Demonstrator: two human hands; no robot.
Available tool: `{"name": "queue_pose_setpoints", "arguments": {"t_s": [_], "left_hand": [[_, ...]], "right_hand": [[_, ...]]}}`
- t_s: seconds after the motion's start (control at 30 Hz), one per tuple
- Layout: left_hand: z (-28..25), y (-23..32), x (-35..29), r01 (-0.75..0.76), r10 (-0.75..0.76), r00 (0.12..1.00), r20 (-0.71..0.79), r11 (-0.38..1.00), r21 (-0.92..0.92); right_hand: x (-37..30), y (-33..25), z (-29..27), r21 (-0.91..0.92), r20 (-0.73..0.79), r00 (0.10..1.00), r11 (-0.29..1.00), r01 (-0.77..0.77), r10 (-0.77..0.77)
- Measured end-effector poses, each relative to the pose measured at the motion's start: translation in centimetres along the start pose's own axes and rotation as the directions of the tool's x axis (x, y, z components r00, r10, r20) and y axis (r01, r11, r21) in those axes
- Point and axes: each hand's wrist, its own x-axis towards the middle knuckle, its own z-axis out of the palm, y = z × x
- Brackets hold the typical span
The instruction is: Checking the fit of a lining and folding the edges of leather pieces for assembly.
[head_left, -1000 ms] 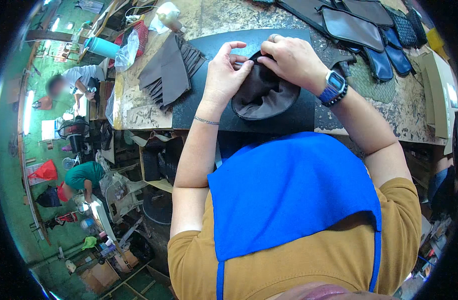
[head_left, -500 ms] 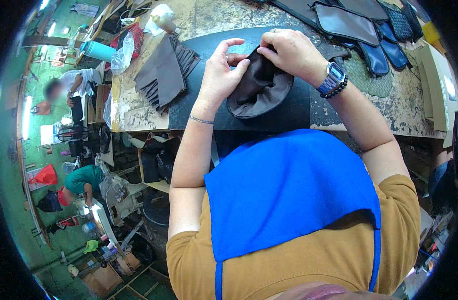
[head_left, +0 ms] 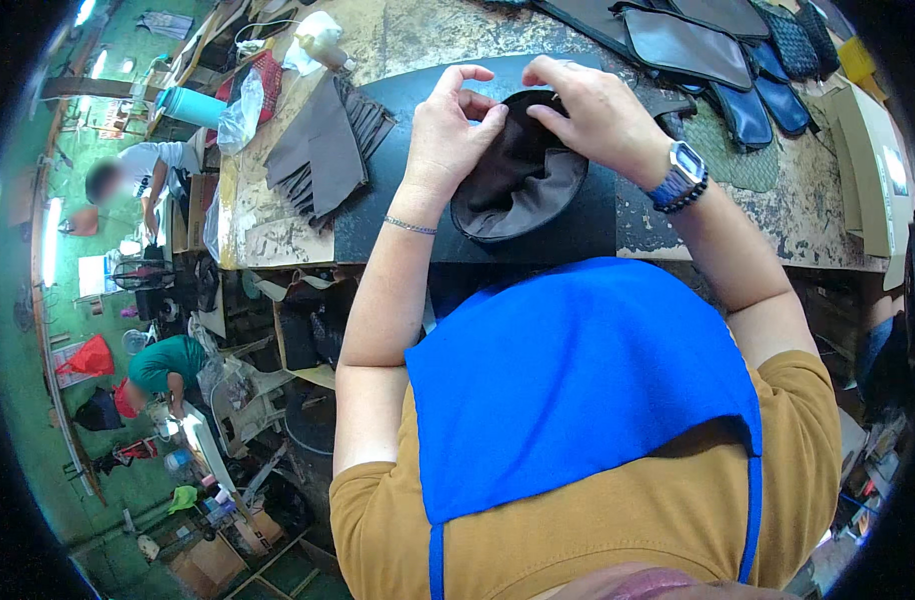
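A black pouch (head_left: 526, 190) with a dark brown fabric lining sits mouth-up on a black mat, its opening tilted toward me. My left hand (head_left: 456, 125) pinches the pouch's left rim, thumb on the near side and the forefinger raised clear. Across the opening, my right hand (head_left: 603, 115) hovers at the far right rim. Its thumb and forefinger stand apart, with the thumb near the lining; the other fingers are partly hidden. On the mat's left lies a fanned stack of dark brown fabric pieces (head_left: 328, 150).
Beneath the work is the black mat (head_left: 593, 225) on a worn table (head_left: 278, 235). Finished-looking black and blue zipped pouches (head_left: 683, 50) lie at the far right, near a cardboard box (head_left: 868, 170). A teal bottle (head_left: 193, 106) and red basket (head_left: 268, 75) stand left. Two people work farther left.
My right hand has opened its pinch on the far rim and drawn slightly right, fingers now apart. My left hand has shifted slightly right along the rim.
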Motion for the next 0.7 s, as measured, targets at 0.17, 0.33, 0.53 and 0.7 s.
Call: {"name": "queue_pose_setpoints", "arguments": {"t_s": [0.17,0.33,0.53,0.7], "left_hand": [[0.3,0.5,0.3,-0.088,0.088,0.996,0.025,0.996,0.001],[0.7,-0.3,0.6,-0.167,0.167,0.986,0.025,0.986,0.024],[0.7,-0.2,0.7,-0.164,0.164,0.985,0.053,0.986,-0.002],[0.7,0.2,0.9,-0.176,0.174,0.983,0.064,0.984,0.028]], "right_hand": [[-0.9,1.1,-0.7,0.094,0.008,0.996,0.991,-0.094,0.094],[-0.7,1.4,-0.6,0.138,0.035,0.988,0.978,-0.156,0.153],[-0.5,1.8,-0.5,0.149,0.045,0.985,0.974,-0.17,0.165],[0.0,2.2,-0.8,0.152,0.1,0.981,0.972,-0.177,0.163]]}}
